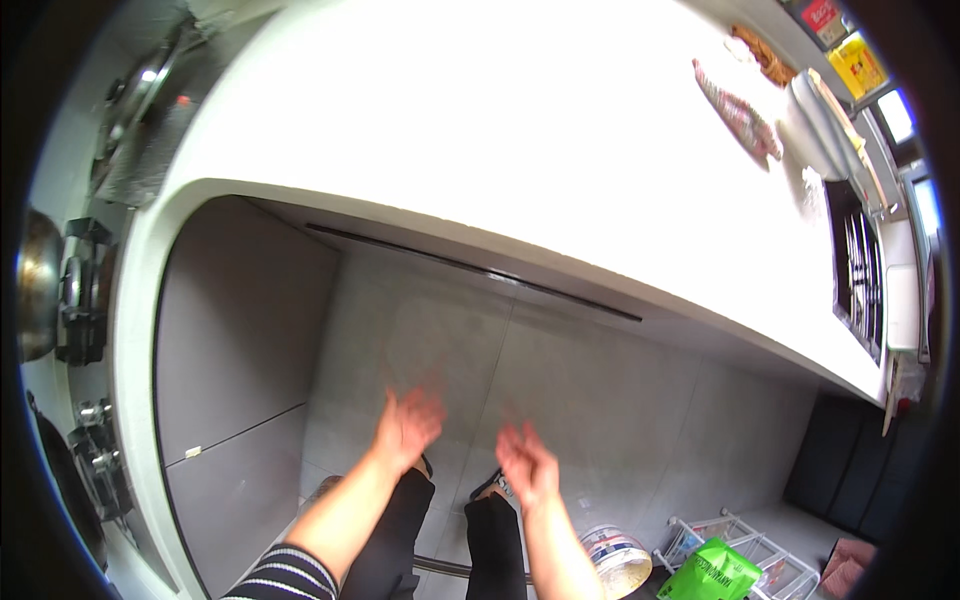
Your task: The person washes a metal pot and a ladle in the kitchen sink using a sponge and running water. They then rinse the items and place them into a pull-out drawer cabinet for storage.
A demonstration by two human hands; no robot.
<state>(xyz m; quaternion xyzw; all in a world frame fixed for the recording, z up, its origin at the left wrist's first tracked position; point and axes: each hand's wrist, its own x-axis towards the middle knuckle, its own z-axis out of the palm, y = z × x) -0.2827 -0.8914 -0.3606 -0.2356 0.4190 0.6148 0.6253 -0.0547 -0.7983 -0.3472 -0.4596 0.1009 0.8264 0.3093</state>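
Observation:
Both hands hang low over the grey floor, in front of the counter and its grey cabinets, and touch nothing. My left hand [407, 430] is open, fingers spread and partly smeared by motion, with no object in it. To its right, my right hand [527, 463] is also free of any object; its fingers are loosely bent, apart and slightly blurred. The grey cabinet front [420, 300] with its dark handle strip [480, 272] lies beyond them. Between and below the hands show dark trouser legs and sandals [492, 486].
The white counter [450, 110] bends around the left. On it at the far right lie a striped cloth [738, 112] and a black hob [855, 262]. Pans and a pot [40, 285] stand at the left. A bucket [617, 560], a green bag [712, 574] and a white rack [752, 548] are at lower right.

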